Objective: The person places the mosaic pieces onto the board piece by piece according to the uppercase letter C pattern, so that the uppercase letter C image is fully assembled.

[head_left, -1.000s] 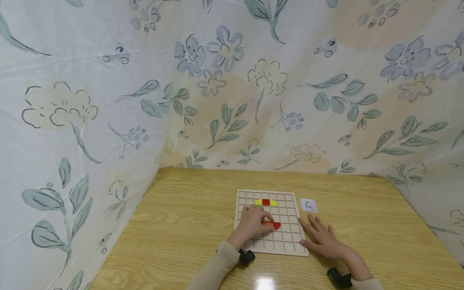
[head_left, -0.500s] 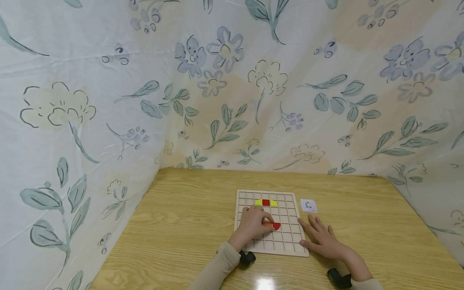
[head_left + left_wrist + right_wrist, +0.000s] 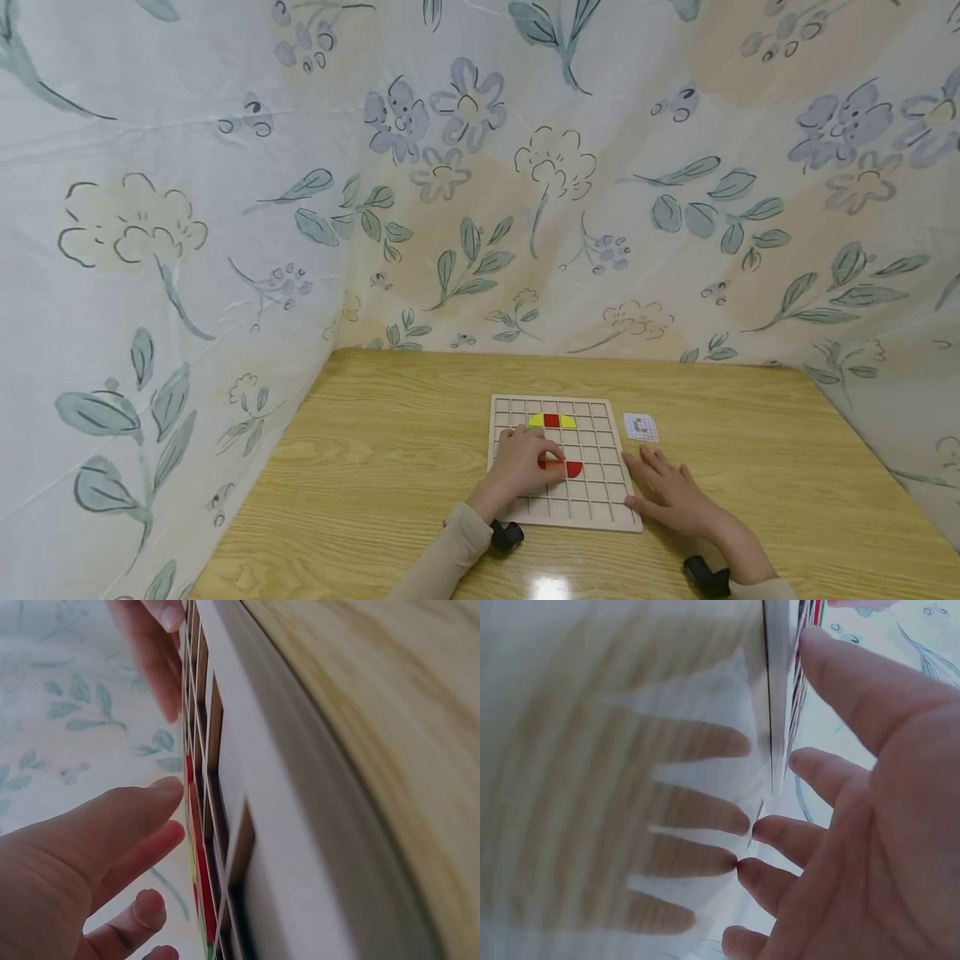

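Observation:
A pale wooden grid board (image 3: 600,500) lies on the table. In its upper part a red square tile (image 3: 551,421) sits between two yellow rounded tiles (image 3: 568,422). Lower down is an orange tile (image 3: 554,466) with a red rounded tile (image 3: 574,470) on its right. My left hand (image 3: 519,461) is over the board, thumb and forefinger bent around the orange tile's place; its fingertips touch or nearly touch the surface. The left wrist view shows no piece between them. My right hand (image 3: 675,494) is spread, fingertips against the board's right edge. My left hand hides part of the tile rows.
A small card (image 3: 641,427) with a printed grid pattern lies right of the board. The wooden table (image 3: 390,467) meets a floral cloth (image 3: 480,275) behind and at the sides. Black wrist cameras (image 3: 507,537) sit on both wrists.
The left hand has shifted very slightly, and a bit of red now shows left of the orange tile. The right hand stays at the board's edge; the head view has tilted a little.

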Demonstrator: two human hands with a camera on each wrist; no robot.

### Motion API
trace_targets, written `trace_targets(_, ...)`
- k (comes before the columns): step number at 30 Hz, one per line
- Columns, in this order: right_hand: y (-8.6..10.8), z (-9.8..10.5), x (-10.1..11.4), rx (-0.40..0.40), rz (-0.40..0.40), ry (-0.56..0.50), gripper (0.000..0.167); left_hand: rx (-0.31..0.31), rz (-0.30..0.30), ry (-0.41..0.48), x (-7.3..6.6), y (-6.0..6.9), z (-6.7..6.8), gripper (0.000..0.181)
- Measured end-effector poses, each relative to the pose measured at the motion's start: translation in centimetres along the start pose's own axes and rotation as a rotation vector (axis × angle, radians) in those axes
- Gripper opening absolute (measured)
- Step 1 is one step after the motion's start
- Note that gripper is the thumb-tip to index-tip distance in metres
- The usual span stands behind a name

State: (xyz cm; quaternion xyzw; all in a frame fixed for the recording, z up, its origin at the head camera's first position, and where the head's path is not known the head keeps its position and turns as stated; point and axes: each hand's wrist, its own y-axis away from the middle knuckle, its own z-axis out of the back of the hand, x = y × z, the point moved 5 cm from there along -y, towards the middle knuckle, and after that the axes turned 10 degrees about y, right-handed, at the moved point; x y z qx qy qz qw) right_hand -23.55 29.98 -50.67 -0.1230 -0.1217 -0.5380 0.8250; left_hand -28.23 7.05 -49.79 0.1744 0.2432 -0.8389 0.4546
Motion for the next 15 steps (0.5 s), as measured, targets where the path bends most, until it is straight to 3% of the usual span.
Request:
trace_targets(5,0.1,0.4,-0.1,-0.029,0.006,-0.001,0.065,-0.021,0.000,-0.015,0.9,0.3,0.6,0.021)
trace_targets(10,0.2,1.0,0.1,-0.066,0.008,0.001,0.064,-0.061,-0.028,-0.064,1.9,0.7,1.9,0.023)
trace_targets(15,0.1,1.4,0.2,-0.102,0.010,-0.002,0.064,-0.092,-0.025,-0.056,3.2,1.3,3.2,0.023)
